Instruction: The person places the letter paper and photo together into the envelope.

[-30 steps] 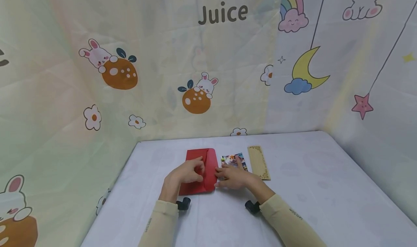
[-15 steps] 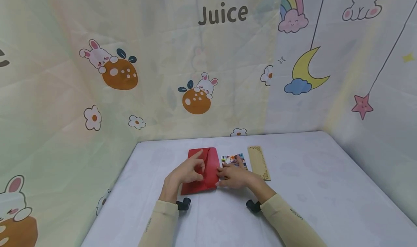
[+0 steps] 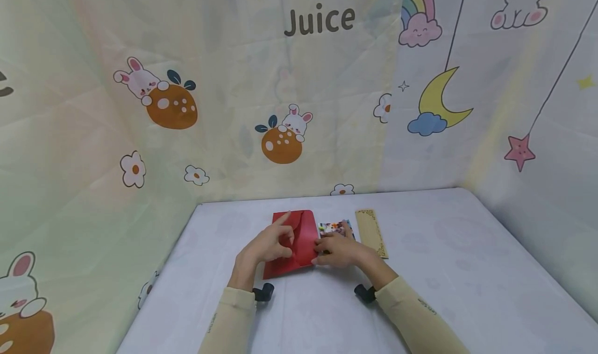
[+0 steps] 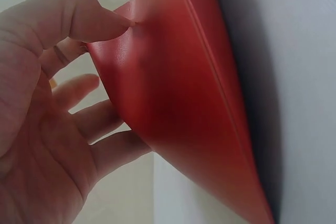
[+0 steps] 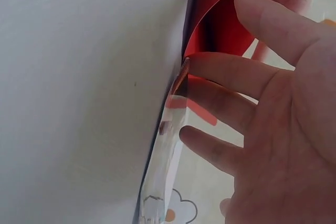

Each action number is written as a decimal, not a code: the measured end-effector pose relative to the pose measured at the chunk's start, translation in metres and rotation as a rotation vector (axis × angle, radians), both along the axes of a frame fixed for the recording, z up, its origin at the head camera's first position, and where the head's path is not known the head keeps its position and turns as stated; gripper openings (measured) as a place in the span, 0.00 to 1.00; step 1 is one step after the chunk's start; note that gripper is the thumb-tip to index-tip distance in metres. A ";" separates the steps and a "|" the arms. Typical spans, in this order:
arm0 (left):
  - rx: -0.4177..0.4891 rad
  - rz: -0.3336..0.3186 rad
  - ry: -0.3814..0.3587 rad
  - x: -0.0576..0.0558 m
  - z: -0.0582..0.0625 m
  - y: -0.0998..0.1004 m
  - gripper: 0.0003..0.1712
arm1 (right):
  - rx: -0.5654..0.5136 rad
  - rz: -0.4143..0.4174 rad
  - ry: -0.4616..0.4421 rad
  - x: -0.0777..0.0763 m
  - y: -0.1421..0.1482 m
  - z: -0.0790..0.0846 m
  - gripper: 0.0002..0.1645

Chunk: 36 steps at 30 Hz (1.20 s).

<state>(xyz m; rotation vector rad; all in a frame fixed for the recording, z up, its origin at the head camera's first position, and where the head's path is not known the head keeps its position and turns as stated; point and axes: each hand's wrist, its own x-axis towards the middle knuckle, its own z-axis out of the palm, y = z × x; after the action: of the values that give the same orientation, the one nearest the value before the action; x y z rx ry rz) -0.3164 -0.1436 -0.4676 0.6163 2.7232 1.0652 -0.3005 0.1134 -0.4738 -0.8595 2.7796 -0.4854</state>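
A red envelope [image 3: 306, 234] lies in front of me with its flap side to the right. My left hand [image 3: 268, 245] pinches its paper between thumb and forefinger; in the left wrist view the red sheet [image 4: 168, 77] bulges up from the pinch. Right of the envelope lies a glossy picture card [image 3: 329, 228], partly hidden under my right hand [image 3: 338, 250]. That hand's fingers are spread, with the tips at the card and the envelope's right edge. The right wrist view shows the envelope's mouth [image 5: 218, 19] gaping beside the thumb, close to the card's end [image 5: 173, 103].
A narrow gold paper strip [image 3: 370, 234] with an ornate border lies right of the card. All of it sits on a white-covered table [image 3: 467, 271]. Printed cloth walls [image 3: 224, 110] rise at the back and both sides.
The envelope has slid a little to the right, turning slightly, and its edge is closer to the card. My right hand has shifted slightly right; the left hand has stayed nearly still.
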 end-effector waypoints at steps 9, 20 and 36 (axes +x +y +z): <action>-0.014 0.022 -0.010 -0.004 -0.002 0.001 0.16 | -0.114 -0.033 0.070 -0.007 0.003 -0.001 0.31; 0.034 0.003 -0.031 -0.003 0.002 -0.003 0.14 | -0.059 -0.306 0.116 -0.016 0.011 -0.007 0.38; 0.044 0.001 -0.018 -0.005 -0.001 -0.004 0.16 | 0.063 -0.451 0.105 -0.019 0.024 -0.007 0.44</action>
<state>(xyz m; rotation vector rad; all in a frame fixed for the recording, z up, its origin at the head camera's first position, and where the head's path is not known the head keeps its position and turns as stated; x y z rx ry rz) -0.3209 -0.1473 -0.4686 0.6097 2.6920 1.1277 -0.3197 0.1377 -0.4812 -0.2423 3.0693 -0.4244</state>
